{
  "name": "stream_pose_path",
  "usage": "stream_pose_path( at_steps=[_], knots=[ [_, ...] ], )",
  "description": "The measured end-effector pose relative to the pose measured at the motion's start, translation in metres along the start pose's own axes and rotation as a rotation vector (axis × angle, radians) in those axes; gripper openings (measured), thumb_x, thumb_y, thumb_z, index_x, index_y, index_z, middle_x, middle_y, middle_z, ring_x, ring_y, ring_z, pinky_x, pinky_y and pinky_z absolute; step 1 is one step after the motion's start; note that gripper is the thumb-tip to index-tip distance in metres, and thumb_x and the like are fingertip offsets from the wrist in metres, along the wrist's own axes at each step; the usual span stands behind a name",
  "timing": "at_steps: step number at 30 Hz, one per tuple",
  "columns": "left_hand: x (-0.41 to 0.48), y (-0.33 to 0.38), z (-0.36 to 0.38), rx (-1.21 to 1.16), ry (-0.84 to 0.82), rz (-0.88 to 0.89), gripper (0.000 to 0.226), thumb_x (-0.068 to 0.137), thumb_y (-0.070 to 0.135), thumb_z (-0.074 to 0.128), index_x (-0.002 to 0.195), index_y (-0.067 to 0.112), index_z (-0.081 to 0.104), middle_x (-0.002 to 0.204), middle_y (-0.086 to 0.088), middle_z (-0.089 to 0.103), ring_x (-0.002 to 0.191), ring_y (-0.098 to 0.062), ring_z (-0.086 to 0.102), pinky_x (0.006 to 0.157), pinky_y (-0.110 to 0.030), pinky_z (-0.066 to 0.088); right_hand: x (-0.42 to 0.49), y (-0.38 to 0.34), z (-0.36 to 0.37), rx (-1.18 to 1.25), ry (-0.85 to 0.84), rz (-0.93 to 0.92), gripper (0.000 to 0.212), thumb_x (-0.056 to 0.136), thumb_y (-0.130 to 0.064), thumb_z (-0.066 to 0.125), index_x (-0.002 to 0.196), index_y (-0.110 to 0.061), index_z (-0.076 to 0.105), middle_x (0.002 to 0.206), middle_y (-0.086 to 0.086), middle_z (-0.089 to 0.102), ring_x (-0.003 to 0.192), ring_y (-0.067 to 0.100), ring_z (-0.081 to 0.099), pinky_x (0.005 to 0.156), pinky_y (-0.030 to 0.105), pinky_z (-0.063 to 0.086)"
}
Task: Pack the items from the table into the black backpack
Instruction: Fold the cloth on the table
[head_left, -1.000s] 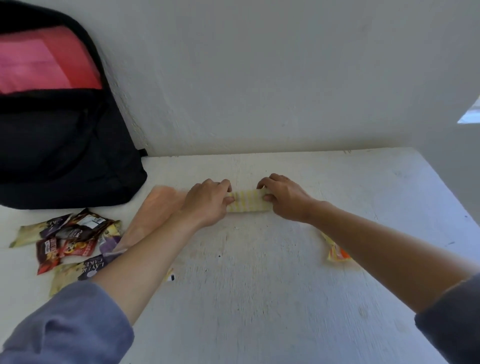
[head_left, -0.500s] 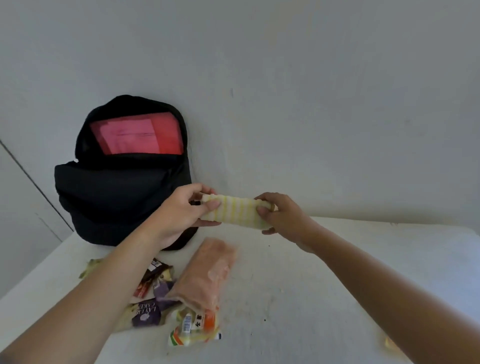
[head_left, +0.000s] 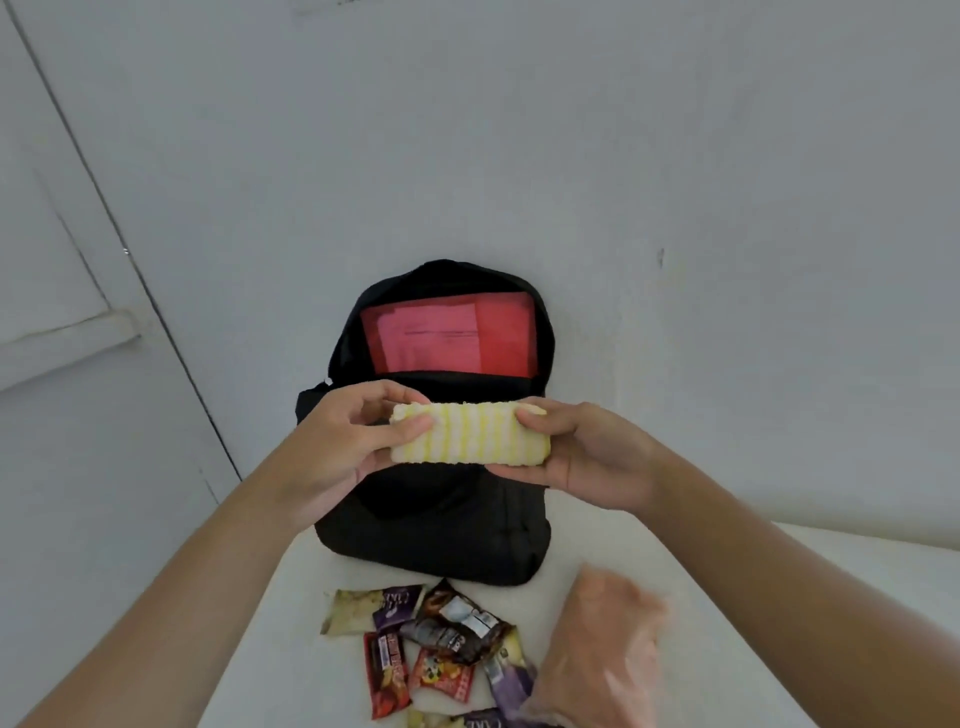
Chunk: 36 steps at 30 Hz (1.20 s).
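head view: left hand (head_left: 332, 441) and right hand (head_left: 587, 452) each pinch an end of the yellow-striped folded cloth (head_left: 470, 434), held up in front of the open black backpack (head_left: 441, 525) on the table (head_left: 779, 623).

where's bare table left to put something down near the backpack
Bare table right of the black backpack, behind the pink pouch; a narrow strip left of the snack packets. Crowded directly in front of the backpack.

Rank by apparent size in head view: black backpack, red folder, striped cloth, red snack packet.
Largest: black backpack.
Next: red folder and striped cloth, too alike to rank; cloth is nearer.
Smallest: red snack packet.
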<state>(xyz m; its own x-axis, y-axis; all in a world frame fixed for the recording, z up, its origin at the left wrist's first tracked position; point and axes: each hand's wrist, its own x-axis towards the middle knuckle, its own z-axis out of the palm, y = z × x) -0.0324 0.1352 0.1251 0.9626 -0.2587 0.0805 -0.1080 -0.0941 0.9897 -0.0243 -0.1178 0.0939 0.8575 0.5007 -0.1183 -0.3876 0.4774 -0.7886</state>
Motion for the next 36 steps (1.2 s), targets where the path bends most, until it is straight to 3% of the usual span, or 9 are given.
stream_pose_path(
  at_steps=[4, 8, 13, 16, 21, 24, 30, 33, 36],
  knots=[
    [0.015, 0.000, -0.052, 0.036, 0.035, 0.013, 0.023, 0.082, 0.014, 0.075, 0.104, 0.007, 0.075, 0.113, -0.016, 0.073, 0.107, -0.028, 0.072, 0.090, -0.036, 0.061, 0.047, 0.008, 0.034, -0.123, 0.115, -0.173, 0.031, 0.095, -0.001, 0.060, 0.125, 0.004, 0.060, 0.125, 0.021, 0.067, 0.113, 0.033, 0.068, 0.090, 0.045, 0.059],
    [0.040, -0.002, -0.081, 0.296, 0.090, 0.093, 0.025, 0.090, 0.016, 0.076, 0.114, 0.023, 0.074, 0.113, -0.008, 0.069, 0.105, -0.019, 0.071, 0.096, -0.029, 0.054, 0.080, 0.007, 0.050, -0.053, 0.264, -0.324, 0.048, 0.083, -0.003, 0.076, 0.127, 0.003, 0.056, 0.119, 0.020, 0.070, 0.107, 0.029, 0.071, 0.087, 0.041, 0.060],
    [0.078, -0.006, -0.080, 0.613, -0.052, 0.188, 0.035, 0.097, 0.013, 0.068, 0.129, 0.028, 0.067, 0.122, 0.011, 0.065, 0.115, -0.006, 0.063, 0.102, -0.027, 0.051, 0.103, -0.004, 0.056, 0.122, 0.280, -0.330, 0.033, 0.081, -0.007, 0.076, 0.112, -0.001, 0.068, 0.116, 0.012, 0.073, 0.108, 0.021, 0.070, 0.100, 0.036, 0.052],
    [0.108, -0.006, -0.075, 0.703, -0.090, 0.245, 0.033, 0.099, 0.017, 0.065, 0.129, 0.031, 0.069, 0.115, 0.014, 0.060, 0.113, -0.006, 0.060, 0.107, -0.032, 0.047, 0.110, -0.020, 0.050, 0.056, 0.323, -0.323, 0.035, 0.079, -0.016, 0.080, 0.112, -0.010, 0.068, 0.108, 0.003, 0.072, 0.105, 0.017, 0.066, 0.088, 0.032, 0.051],
    [0.142, -0.005, -0.048, 0.689, -0.186, 0.300, 0.029, 0.097, 0.018, 0.069, 0.121, 0.032, 0.073, 0.104, 0.022, 0.065, 0.102, 0.000, 0.066, 0.098, -0.019, 0.047, 0.107, -0.047, 0.030, -0.145, 0.313, -0.303, 0.030, 0.091, -0.028, 0.072, 0.119, -0.025, 0.062, 0.119, 0.006, 0.068, 0.108, 0.027, 0.067, 0.084, 0.041, 0.056],
    [0.158, -0.014, -0.029, 0.701, -0.195, 0.260, 0.027, 0.088, 0.023, 0.079, 0.113, 0.027, 0.071, 0.107, 0.010, 0.068, 0.097, -0.011, 0.069, 0.096, -0.033, 0.054, 0.101, -0.049, 0.017, -0.278, 0.386, -0.304, 0.026, 0.098, -0.028, 0.062, 0.123, -0.023, 0.055, 0.129, 0.010, 0.064, 0.110, 0.031, 0.069, 0.086, 0.049, 0.058],
    [0.178, -0.034, -0.007, 0.725, -0.187, 0.313, 0.037, 0.092, 0.034, 0.074, 0.126, 0.026, 0.065, 0.124, 0.007, 0.067, 0.117, -0.012, 0.062, 0.105, -0.038, 0.050, 0.097, -0.038, -0.007, -0.289, 0.533, -0.515, 0.026, 0.102, -0.018, 0.055, 0.127, -0.015, 0.050, 0.126, 0.012, 0.060, 0.110, 0.032, 0.067, 0.080, 0.045, 0.061],
    [0.188, -0.039, -0.013, 1.005, -0.204, 0.300, 0.067, 0.089, 0.065, 0.062, 0.145, 0.030, 0.050, 0.148, 0.005, 0.054, 0.138, -0.019, 0.047, 0.115, -0.053, 0.036, 0.100, -0.039, -0.010, -0.393, 0.591, -0.715, 0.021, 0.102, -0.014, 0.056, 0.122, -0.018, 0.053, 0.128, 0.014, 0.058, 0.115, 0.030, 0.064, 0.083, 0.045, 0.061],
    [0.190, -0.044, -0.020, 1.221, -0.362, 0.146, 0.052, 0.091, 0.068, 0.056, 0.139, 0.045, 0.054, 0.144, 0.012, 0.056, 0.139, -0.022, 0.044, 0.118, -0.067, 0.017, 0.106, -0.047, -0.010, -0.542, 0.621, -0.838, 0.021, 0.101, -0.010, 0.057, 0.118, -0.023, 0.056, 0.125, 0.012, 0.059, 0.116, 0.025, 0.063, 0.085, 0.043, 0.061]
  ],
)
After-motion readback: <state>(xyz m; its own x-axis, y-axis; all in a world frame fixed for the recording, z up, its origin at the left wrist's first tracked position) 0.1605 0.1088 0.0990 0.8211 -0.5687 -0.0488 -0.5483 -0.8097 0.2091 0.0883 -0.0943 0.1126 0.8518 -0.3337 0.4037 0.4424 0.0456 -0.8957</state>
